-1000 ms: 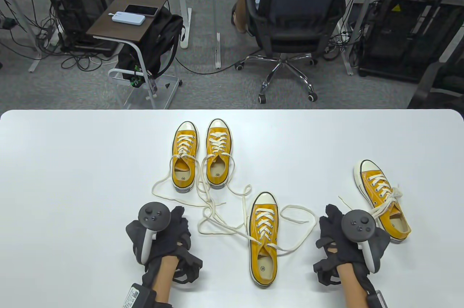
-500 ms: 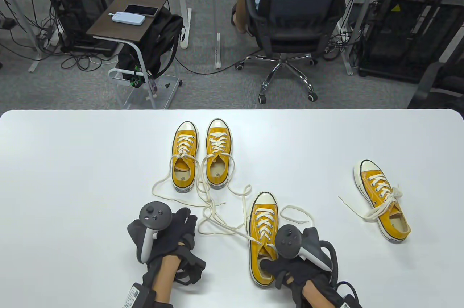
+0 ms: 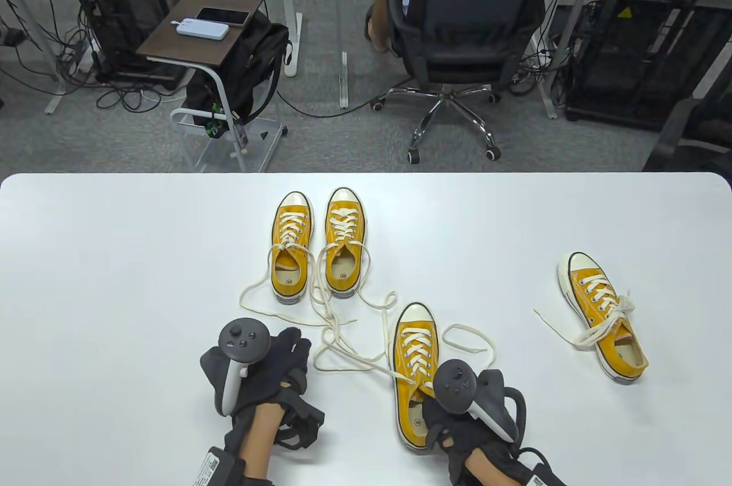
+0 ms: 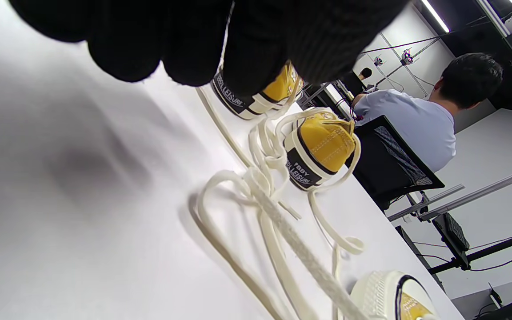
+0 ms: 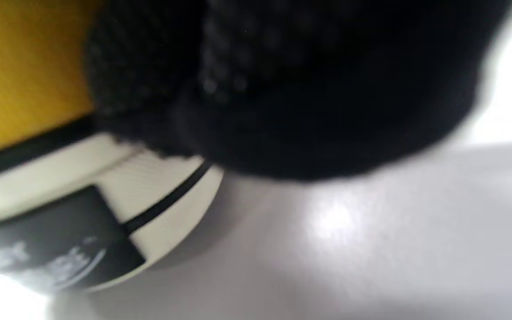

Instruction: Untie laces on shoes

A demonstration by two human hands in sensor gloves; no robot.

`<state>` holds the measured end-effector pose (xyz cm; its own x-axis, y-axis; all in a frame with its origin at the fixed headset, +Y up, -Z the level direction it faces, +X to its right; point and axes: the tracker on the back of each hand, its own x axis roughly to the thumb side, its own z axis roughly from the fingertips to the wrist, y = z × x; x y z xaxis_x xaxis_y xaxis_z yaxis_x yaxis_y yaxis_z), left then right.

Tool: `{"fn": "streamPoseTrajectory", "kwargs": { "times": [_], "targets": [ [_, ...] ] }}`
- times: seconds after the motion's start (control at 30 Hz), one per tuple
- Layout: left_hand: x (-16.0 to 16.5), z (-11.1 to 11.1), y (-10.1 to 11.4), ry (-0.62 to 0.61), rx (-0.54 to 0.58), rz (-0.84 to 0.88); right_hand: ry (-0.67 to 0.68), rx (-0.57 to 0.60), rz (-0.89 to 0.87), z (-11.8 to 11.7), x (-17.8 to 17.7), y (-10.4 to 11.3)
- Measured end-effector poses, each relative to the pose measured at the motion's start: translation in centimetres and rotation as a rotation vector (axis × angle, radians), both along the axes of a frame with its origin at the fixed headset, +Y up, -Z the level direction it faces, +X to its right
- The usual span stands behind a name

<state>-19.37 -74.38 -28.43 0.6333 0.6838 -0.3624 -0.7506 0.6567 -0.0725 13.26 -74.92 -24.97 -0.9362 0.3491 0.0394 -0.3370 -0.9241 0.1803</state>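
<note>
Four yellow canvas shoes lie on the white table [image 3: 114, 257]. The back pair [image 3: 291, 246] [image 3: 344, 240] has loose laces [image 3: 337, 337] trailing toward me; the left wrist view shows their heels [image 4: 322, 146] and the laces [image 4: 274, 213]. My right hand [image 3: 434, 423] grips the heel of the near middle shoe [image 3: 414, 360], whose laces are loose; the right wrist view shows the glove [image 5: 282, 89] on that heel [image 5: 82, 222]. The far-right shoe [image 3: 606, 320] still carries a tied bow. My left hand [image 3: 294, 351] rests relaxed on the table beside the laces, holding nothing.
Beyond the table's far edge a person sits in a black office chair [image 3: 469, 34]. A small side table [image 3: 200, 34] with a phone and a backpack stands at the back left. Desks and cables fill the floor.
My right hand left the far-right shoe, swung left and took hold of the middle shoe's heel. That shoe's right lace loop shifted inward. The left hand's fingers stretched slightly.
</note>
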Motion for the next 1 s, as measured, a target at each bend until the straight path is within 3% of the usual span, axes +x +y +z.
{"fn": "streamPoseTrajectory", "kwargs": {
  "times": [0.17, 0.3, 0.63, 0.8, 1.0],
  "targets": [
    [-0.2, 0.0, 0.0, 0.009, 0.000, 0.008, -0.051, 0.106, -0.088, -0.6, 0.8, 1.9],
    [-0.4, -0.1, 0.0, 0.021, -0.005, 0.011, -0.095, 0.189, -0.113, -2.3, 1.5, 4.3],
    [-1.0, -0.1, 0.0, 0.041, -0.008, 0.034, -0.216, 0.303, -0.071, -10.6, 2.1, 9.1],
    [-1.2, -0.1, 0.0, 0.048, -0.011, 0.041, -0.273, 0.297, -0.017, -15.4, 1.6, 9.0],
    [-1.4, -0.1, 0.2, 0.055, -0.018, 0.042, -0.308, 0.235, 0.026, -19.9, 1.0, 6.9]
  ]
}}
